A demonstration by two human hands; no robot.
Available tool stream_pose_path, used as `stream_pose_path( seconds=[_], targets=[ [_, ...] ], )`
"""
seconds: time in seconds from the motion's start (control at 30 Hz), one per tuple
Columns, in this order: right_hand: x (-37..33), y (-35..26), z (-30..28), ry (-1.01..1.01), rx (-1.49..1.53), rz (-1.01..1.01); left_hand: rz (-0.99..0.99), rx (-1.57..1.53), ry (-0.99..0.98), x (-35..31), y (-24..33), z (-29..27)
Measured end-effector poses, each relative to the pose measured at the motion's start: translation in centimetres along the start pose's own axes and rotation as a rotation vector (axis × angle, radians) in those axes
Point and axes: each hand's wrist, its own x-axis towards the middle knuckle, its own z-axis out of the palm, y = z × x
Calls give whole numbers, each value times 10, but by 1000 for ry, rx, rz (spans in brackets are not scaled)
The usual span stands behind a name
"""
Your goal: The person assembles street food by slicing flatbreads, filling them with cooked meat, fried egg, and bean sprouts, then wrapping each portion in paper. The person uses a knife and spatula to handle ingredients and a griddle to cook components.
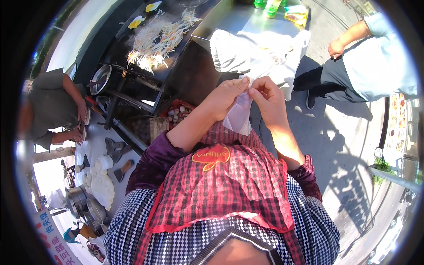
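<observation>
A thin white plastic bag (239,115) hangs between my two hands in front of the red checked apron. My left hand (226,100) pinches its upper edge between thumb and fingers. From the other side my right hand (270,102) grips the same edge, its fingers curled and its thumb near the left fingertips. The bag droops below the fingers and its opening cannot be made out. Just beyond my hands lies a crumpled white cloth (251,51) over the front of a metal counter.
Shredded pale food (161,39) and eggs (136,22) lie on a dark griddle (117,51), far left. Green bottles (272,9) stand on the metal counter (247,20). At left, a person (53,104) works near dough (99,187) and scrapers (117,154). Another person (375,57) stands at right.
</observation>
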Motion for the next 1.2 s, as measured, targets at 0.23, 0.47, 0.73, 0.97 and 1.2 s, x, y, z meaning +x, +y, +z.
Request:
stream_pose_path(
  seconds=[0.23,0.47,0.73,0.97,1.2],
  targets=[
    [-5,17,-42,50,899,49,264,1070,430,20,1,-109],
    [-24,46,-46,488,-390,99,429,160,513,14,59,-65],
    [60,29,-51,25,-736,-9,811,1828,585,12,61,-46],
    [163,2,-168,-26,-754,4,245,1096,658,23,109,-35],
    [255,107,-213,-517,-1555,-612,443,1263,771,88,135,-11]
  ],
)
